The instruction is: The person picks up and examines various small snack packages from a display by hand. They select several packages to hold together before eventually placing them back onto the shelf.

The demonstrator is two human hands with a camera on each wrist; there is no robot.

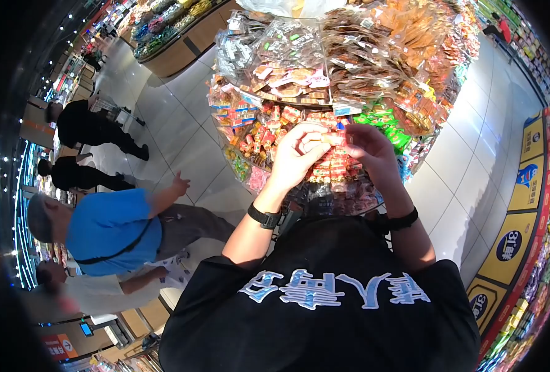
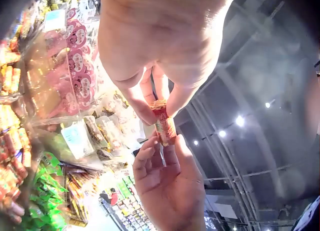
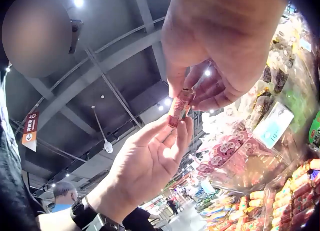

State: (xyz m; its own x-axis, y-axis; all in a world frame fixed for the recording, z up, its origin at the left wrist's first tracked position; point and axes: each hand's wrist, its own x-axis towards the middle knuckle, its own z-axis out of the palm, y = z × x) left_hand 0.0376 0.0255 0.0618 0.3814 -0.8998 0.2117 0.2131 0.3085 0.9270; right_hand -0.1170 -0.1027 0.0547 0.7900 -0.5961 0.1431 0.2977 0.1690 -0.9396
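Note:
A small red wrapped roll is held up between both hands above a round display of packaged snacks. In the left wrist view, the left hand pinches its upper end between thumb and fingers, while the right hand has thumb and fingertips at the lower end. The right wrist view shows the same roll upright and slightly tilted, the right hand pinching its top and the left hand its bottom. From the head view, both the left hand and right hand are over red packets.
Green packets lie right of the hands, and clear bags are piled farther back. A person in a blue shirt stands at the left, with others in dark clothes beyond. Shelves with yellow panels run along the right.

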